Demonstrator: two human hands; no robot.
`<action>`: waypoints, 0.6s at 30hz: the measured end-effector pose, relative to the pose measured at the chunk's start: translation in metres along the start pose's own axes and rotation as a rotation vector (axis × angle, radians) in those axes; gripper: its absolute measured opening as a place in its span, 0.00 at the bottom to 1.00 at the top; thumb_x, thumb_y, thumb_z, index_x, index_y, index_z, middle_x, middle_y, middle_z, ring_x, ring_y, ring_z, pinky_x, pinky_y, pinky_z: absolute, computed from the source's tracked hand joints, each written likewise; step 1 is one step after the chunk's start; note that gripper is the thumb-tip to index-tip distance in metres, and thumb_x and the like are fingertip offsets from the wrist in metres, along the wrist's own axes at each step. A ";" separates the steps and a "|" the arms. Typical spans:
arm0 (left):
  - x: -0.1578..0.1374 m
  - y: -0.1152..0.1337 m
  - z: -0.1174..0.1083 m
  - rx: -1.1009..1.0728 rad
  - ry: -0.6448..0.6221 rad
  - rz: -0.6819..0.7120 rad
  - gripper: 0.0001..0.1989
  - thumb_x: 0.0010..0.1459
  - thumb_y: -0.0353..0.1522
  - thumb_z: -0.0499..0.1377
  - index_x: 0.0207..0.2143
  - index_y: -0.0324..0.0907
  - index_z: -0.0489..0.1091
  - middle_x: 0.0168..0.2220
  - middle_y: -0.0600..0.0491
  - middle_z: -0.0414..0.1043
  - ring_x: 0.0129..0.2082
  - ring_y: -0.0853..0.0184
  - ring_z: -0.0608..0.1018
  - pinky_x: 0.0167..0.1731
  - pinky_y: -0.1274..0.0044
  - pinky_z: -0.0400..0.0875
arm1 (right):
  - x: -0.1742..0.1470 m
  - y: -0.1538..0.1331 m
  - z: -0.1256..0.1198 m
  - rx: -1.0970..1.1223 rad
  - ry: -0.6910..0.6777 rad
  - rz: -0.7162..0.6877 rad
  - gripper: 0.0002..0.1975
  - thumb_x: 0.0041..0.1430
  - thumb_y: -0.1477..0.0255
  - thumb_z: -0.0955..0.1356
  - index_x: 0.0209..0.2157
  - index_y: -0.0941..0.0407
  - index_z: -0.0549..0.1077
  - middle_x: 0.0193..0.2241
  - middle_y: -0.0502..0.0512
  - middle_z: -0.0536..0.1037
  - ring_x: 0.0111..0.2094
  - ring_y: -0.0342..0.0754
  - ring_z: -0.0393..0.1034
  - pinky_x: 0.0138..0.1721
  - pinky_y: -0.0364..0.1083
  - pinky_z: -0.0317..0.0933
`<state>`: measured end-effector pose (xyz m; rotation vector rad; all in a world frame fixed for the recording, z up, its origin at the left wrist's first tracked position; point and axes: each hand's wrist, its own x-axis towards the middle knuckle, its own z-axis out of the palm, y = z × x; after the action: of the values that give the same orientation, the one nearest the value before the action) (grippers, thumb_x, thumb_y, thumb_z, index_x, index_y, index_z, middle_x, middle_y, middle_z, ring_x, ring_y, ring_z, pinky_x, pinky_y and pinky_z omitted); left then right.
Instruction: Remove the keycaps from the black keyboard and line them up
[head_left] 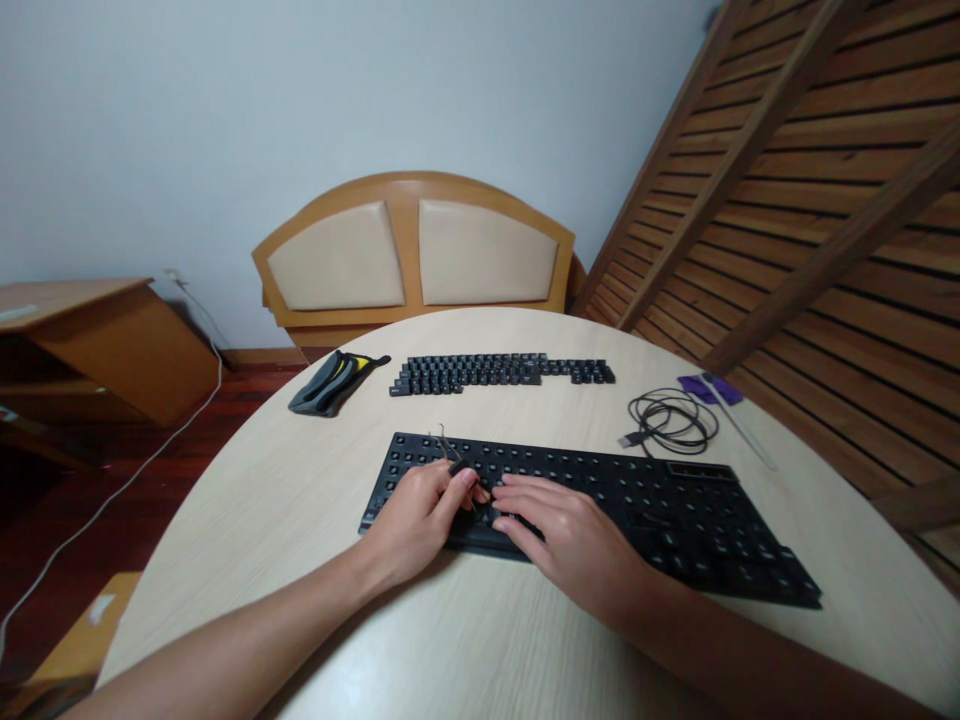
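Black plastic fills the middle of your work: the keyboard (577, 470) lies slantwise on the pale tabletop (487, 650), its left part under both your hands and its right end reaching nearer to you. Your left hand (420, 505) pinches a small dark tool (458, 467) with thin wire ends between thumb and fingers, just above the keys area. Your right hand (566, 525) rests over the keyboard beside it, fingers long and side by side, thumb a little apart; whether its fingertips grip anything, you cannot tell from here. Beyond the keyboard, loose keycaps (480, 374) stand in neat rows, with a smaller group (592, 372) at their right. Judging by the pale little squares across the board, most positions look bare of caps, so much of the separating seems done; the laid-out rows are uneven along their near edge, which suggests the set there is incomplete. What remains on the board under your hands is hidden, and a few darker spots toward its near side are too blurred to call. Behind the keyboard's right half sits a coiled cable (671, 425), with a purple cloth (720, 389) and a white stick (739, 420) past it, while a dark pouch (326, 388) lies left of the rows.
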<state>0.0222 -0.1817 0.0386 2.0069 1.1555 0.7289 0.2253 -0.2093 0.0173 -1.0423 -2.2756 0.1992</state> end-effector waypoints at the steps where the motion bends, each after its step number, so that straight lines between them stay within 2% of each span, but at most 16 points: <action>1: 0.000 0.000 0.000 -0.003 0.000 0.000 0.24 0.70 0.40 0.45 0.31 0.39 0.75 0.32 0.49 0.77 0.35 0.63 0.77 0.39 0.74 0.66 | 0.000 0.000 0.000 -0.001 -0.004 0.002 0.09 0.61 0.75 0.69 0.42 0.60 0.79 0.41 0.56 0.83 0.48 0.52 0.75 0.54 0.52 0.68; 18: 0.000 -0.006 0.001 -0.018 0.014 -0.026 0.24 0.70 0.41 0.45 0.32 0.40 0.76 0.33 0.49 0.79 0.34 0.63 0.78 0.38 0.74 0.68 | 0.001 0.000 -0.002 -0.010 0.008 -0.014 0.09 0.60 0.76 0.70 0.42 0.60 0.79 0.41 0.56 0.83 0.48 0.53 0.76 0.54 0.51 0.69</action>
<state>0.0200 -0.1795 0.0333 1.9707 1.1771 0.7393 0.2260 -0.2087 0.0188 -1.0295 -2.2784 0.1780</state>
